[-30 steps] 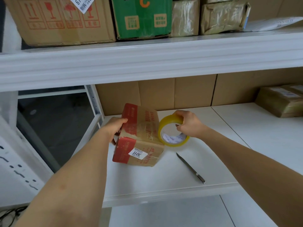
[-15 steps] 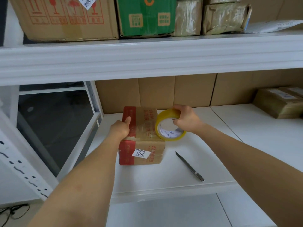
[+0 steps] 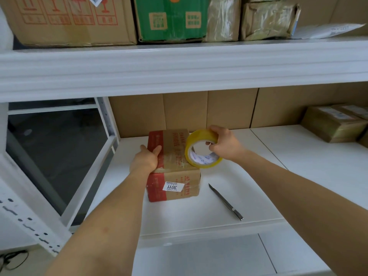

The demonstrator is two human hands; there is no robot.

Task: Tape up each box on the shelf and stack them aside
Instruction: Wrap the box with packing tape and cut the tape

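A small brown cardboard box (image 3: 175, 182) with red bands and a white "3011" label sits flat on the white shelf (image 3: 199, 214). My left hand (image 3: 146, 160) rests on the box's top left, fingers pressing down on it. My right hand (image 3: 225, 144) grips a yellow tape roll (image 3: 199, 156), fingers through its core, the roll standing on edge at the box's top right corner. Clear tape lies across the box top.
A metal utility knife (image 3: 226, 202) lies on the shelf right of the box. Taped brown parcels (image 3: 334, 124) sit at the far right. Cardboard sheets (image 3: 199, 110) line the back. The upper shelf (image 3: 179, 62) carries several boxes, one of them green (image 3: 171, 18).
The box went from tilted up on an edge to lying flat on the shelf. My left hand moved from its side onto its top; the tape roll stayed at the top right.
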